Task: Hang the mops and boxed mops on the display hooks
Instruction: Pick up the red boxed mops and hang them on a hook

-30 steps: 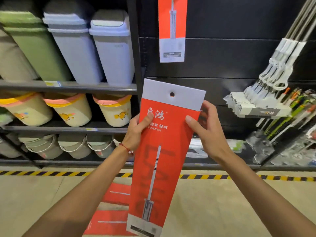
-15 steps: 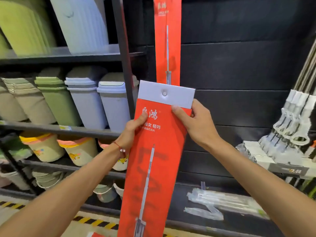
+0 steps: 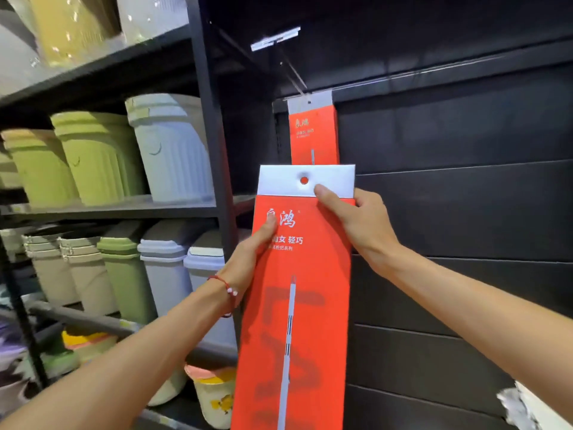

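The red boxed mop (image 3: 297, 321) is gripped upright near its top by the left hand (image 3: 251, 259) and the right hand (image 3: 356, 225). It is held in front of the hung boxed mop (image 3: 313, 135), below the display hook (image 3: 294, 72).

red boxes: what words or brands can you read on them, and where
"自鸿": white script near the top of the held box.
"女 轻巧": white line below it; its start is hidden under the thumb of the left hand.
Small white line under that: too blurred to read.
Hung box: same layout, print too small to read.
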